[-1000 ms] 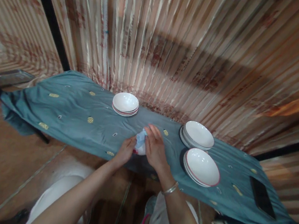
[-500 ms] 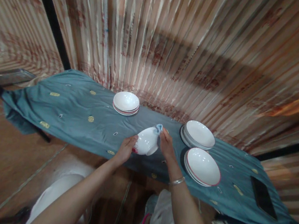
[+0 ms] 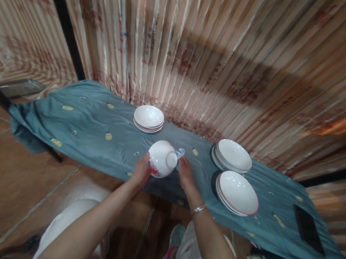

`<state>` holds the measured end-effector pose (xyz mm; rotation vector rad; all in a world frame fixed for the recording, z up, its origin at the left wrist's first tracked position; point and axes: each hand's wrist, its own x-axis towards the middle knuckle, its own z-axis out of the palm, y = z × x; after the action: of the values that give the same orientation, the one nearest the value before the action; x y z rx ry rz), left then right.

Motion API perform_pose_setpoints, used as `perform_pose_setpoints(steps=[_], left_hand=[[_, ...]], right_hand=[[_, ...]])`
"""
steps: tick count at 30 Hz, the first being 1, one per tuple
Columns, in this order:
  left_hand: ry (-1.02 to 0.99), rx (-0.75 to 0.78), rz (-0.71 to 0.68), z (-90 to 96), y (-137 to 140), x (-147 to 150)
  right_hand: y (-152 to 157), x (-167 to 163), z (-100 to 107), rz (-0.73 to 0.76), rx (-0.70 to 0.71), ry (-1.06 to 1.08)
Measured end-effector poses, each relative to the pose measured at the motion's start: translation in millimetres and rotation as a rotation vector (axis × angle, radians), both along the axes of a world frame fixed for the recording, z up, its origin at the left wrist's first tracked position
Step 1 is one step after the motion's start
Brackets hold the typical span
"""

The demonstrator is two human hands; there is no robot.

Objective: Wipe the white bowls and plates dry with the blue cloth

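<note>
A white bowl (image 3: pixel 160 154) with a red floral pattern on its outside is held tilted over the near part of the table, its foot ring facing right. My left hand (image 3: pixel 141 170) grips the bowl's rim on the left side. In my right hand (image 3: pixel 185 169) is a small light-blue cloth (image 3: pixel 180 153), pinched beside the bowl's foot. Behind the bowl stands a short stack of white bowls (image 3: pixel 149 117) with reddish rims.
A teal patterned cloth (image 3: pixel 92 133) covers the long table. To the right stand two stacks: dark-rimmed white bowls (image 3: pixel 234 155) and red-rimmed white bowls (image 3: pixel 238 192). A black flat phone-like object (image 3: pixel 309 229) lies at the right end. A striped curtain (image 3: pixel 197 63) hangs behind.
The bowl has been turned so its underside and foot ring now show more plainly. Both hands have shifted slightly left, and the cloth has moved down toward the foot.
</note>
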<state>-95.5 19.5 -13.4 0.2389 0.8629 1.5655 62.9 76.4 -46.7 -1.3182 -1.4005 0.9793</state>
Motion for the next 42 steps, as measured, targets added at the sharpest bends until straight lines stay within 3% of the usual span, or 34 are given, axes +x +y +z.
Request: perform_pose_setpoints(steps=[8,23,30,34,42], left_hand=[[-0.241,-0.247,0.068,5.0,-4.2,0.1],[-0.373,-0.129,-0.028,11.7,-1.3,9.2],[-0.327,-0.193,0.040,15.7,1.1,10.6],[-0.332,-0.219,0.030,20.0,4.2,2.9],[-0.295,-0.223,-0.035,28.3,4.5,-1.0]], right_hand=[[-14.1,-12.8,-7.4,-0.043,0.022,-0.089],[-50.8,-35.2,12.1,0.086,0.365,-0.479],[-62.8,-48.1,22.7,0.225,0.558,-0.711],[-70.7,-45.3,24.4,0.346,0.609,-0.764],[-76.7,-17.7,11.9,0.346,0.704,-0.763]])
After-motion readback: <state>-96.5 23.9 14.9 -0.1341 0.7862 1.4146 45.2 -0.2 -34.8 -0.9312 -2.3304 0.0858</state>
